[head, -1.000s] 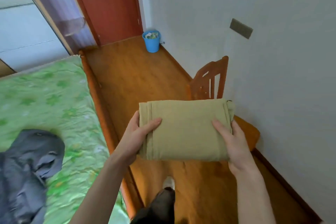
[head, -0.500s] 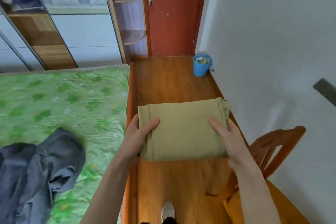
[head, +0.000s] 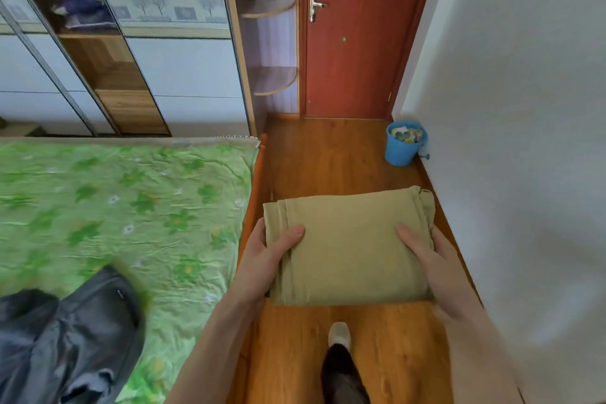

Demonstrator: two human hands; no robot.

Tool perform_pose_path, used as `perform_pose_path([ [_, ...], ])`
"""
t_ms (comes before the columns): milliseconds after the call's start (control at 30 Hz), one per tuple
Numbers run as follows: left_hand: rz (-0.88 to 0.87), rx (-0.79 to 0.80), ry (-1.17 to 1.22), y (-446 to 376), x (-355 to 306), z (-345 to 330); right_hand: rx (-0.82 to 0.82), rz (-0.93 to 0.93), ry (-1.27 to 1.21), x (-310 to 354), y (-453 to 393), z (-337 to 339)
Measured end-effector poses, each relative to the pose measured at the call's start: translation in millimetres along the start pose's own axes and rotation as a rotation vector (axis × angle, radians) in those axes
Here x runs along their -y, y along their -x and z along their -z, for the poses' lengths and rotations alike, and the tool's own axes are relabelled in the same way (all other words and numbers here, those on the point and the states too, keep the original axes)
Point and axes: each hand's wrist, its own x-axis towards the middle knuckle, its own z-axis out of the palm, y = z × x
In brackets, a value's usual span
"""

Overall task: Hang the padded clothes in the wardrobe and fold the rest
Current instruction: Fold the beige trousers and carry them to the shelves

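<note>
A folded tan garment [head: 349,244] is carried flat in front of me, above the wooden floor. My left hand [head: 267,254] grips its left edge, thumb on top. My right hand [head: 433,259] grips its right edge, thumb on top too. A dark grey padded jacket [head: 70,341] lies crumpled on the green bed [head: 131,207] at the lower left. The wardrobe [head: 124,43] with sliding panels stands behind the bed; a gap between panels shows wooden shelves with a dark folded item [head: 83,8] on one.
A red-brown door [head: 355,43] closes the end of the narrow floor strip. A blue bucket [head: 405,143] sits by the right wall. Corner shelves [head: 272,79] stand between wardrobe and door. My foot [head: 339,334] is on the floor below the garment.
The view has swung left from the chair and wall toward the door and wardrobe. The chair has left the view. Both hands hold the tan garment as before.
</note>
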Motion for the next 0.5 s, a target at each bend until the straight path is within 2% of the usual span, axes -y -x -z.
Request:
perform_pose_path([
  [200, -0.011, -0.048, -0.014, -114.0, -32.2, -22.1, 0.023, -0.012, -0.041, 15.0, -126.6, -7.9],
  [500, -0.081, -0.090, 0.015, -293.5, -116.0, -83.4, 0.090, 0.006, -0.071, 107.2, -337.6, -6.8],
])
